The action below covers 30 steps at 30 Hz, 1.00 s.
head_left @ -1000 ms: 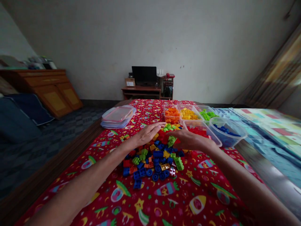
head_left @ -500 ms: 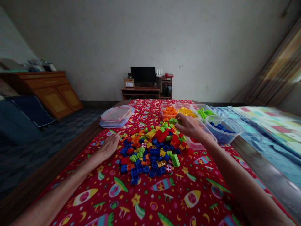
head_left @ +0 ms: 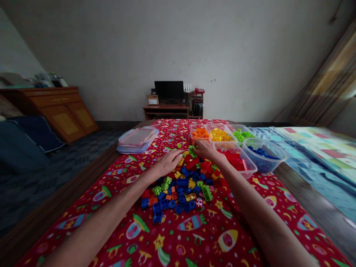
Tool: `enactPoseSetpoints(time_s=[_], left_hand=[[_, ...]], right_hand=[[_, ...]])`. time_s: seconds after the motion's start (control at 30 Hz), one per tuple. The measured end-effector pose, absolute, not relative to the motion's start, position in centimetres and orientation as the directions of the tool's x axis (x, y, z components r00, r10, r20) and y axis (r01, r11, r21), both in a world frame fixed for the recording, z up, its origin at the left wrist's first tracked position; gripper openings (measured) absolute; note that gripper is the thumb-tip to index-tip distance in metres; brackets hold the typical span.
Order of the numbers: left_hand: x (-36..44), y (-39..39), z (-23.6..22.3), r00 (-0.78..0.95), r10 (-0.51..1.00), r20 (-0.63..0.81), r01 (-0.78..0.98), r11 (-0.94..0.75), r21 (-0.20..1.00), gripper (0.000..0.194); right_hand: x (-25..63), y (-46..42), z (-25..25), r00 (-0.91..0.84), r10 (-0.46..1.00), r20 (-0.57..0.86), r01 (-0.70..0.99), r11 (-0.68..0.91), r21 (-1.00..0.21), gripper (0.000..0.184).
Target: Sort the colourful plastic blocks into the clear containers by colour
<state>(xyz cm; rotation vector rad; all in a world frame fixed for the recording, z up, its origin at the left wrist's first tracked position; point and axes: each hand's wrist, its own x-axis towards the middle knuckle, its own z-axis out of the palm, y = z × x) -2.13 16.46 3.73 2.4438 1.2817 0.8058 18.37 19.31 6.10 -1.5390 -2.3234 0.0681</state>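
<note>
A pile of mixed plastic building blocks lies on the red patterned tablecloth. Over the pile's far left part reaches my left hand, its fingers stretched out towards a few green and yellow blocks. At the far edge of the pile, my right hand has curled fingers closed on a green building block; the fingertips are partly hidden. Just right of this hand stands a clear box of red blocks. A larger green block lies at the pile's near right.
Beyond my right hand, clear boxes hold orange blocks, yellow blocks and green blocks. A round tub with blue blocks stands at the table's right edge. Stacked lids lie at the left edge.
My left hand has moved right and forward from beside the pile to over it. My right hand has shifted left, away from the boxes, uncovering the red blocks.
</note>
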Motion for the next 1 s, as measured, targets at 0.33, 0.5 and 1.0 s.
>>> enactPoseSetpoints(time_s=[0.33, 0.5, 1.0], left_hand=[[0.9, 18.5, 4.8, 0.47, 0.816, 0.336, 0.676, -0.578, 0.458, 0.03], [1.2, 19.0, 2.9, 0.504, 0.799, 0.326, 0.668, -0.601, 0.439, 0.048], [1.3, 18.2, 5.7, 0.263, 0.818, 0.511, 0.405, -0.575, 0.711, 0.018]], right_hand=[[19.3, 19.5, 6.7, -0.21, 0.94, 0.27, 0.744, 0.333, -0.579, 0.023], [19.4, 18.5, 8.5, -0.081, 0.987, 0.139, 0.474, 0.16, -0.866, 0.017], [18.7, 17.6, 7.8, -0.186, 0.977, -0.107, -0.046, -0.118, -0.992, 0.011]])
